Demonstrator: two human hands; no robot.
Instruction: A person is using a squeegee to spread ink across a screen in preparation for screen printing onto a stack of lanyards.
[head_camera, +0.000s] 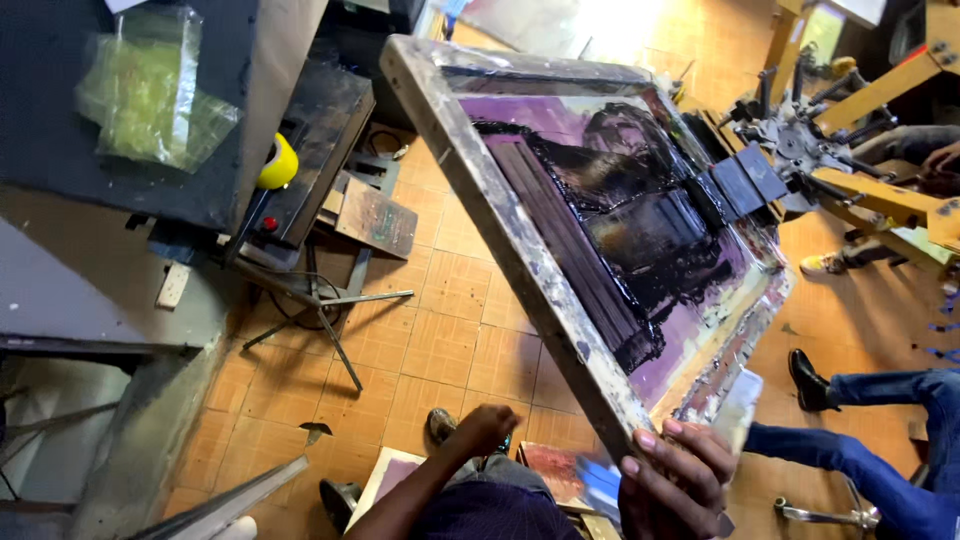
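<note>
Screen-printing frame (560, 220), smeared with black ink over purple mesh, tilts across the head view's centre; the right hand (675, 480) grips its corner at five o'clock. The left hand (490, 425) hangs loosely curled, empty. Yellow tape roll (278, 162) sits at ten o'clock, a press carousel (830, 150) at two, a bystander's jeans (880, 440) at four.

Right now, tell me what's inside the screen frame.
Inside the screen frame, black ink is smeared over purple mesh. The ink hides the mesh beneath it.
</note>
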